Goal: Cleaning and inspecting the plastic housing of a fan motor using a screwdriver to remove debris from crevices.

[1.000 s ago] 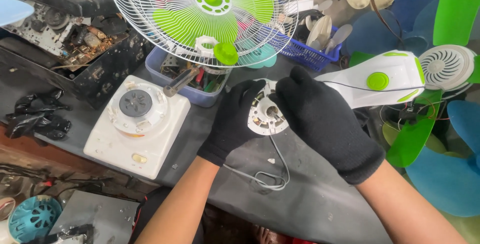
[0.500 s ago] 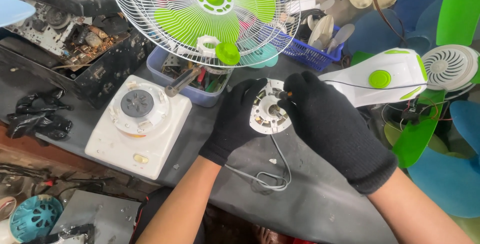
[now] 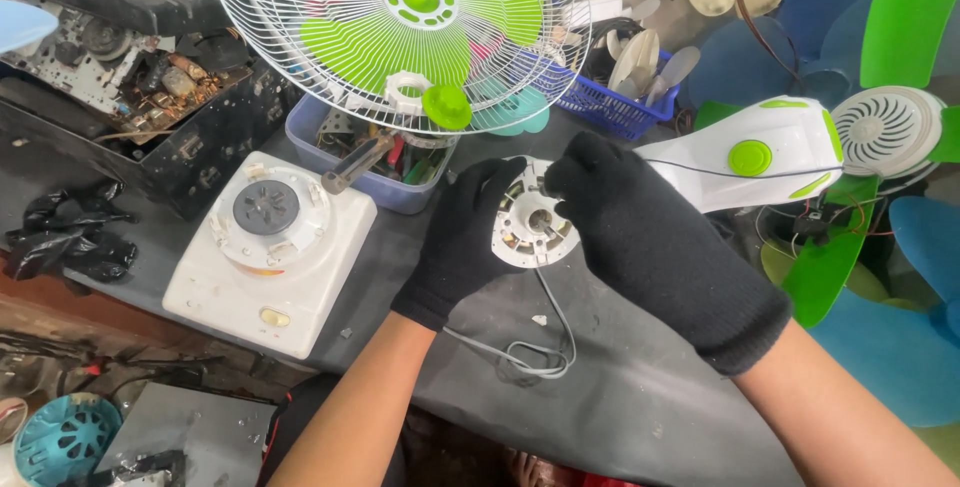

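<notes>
Black knit gloves cover both of my hands, so the fingertips are hard to make out where they curl behind the small round fan motor (image 3: 533, 225). The motor's far side is hidden by my right hand (image 3: 650, 247), and I cannot tell what sits at the back of it.

My left hand (image 3: 468, 242) grips the motor's left edge, fingers closed around the rim; my right hand closes on its right and upper edge, so both hold it just above the dark grey surface (image 3: 620, 397). The motor shows a white, disc-shaped face with a metal hub at the centre and coppery bits around it. A grey cable (image 3: 545, 347) hangs from the motor's underside and loops on the surface just below it.

Left of the motor stands a white square appliance base (image 3: 270, 247) with a round grey centre. Above the motor tilts a white wire fan guard (image 3: 400, 37) with green blades behind it, and under that guard sits a pale blue tub (image 3: 380, 182) of tools. Right of the motor lies a white and green fan housing (image 3: 760, 152), partly behind my right hand. Far left of the motor, black gloves (image 3: 65, 232) lie crumpled.
</notes>
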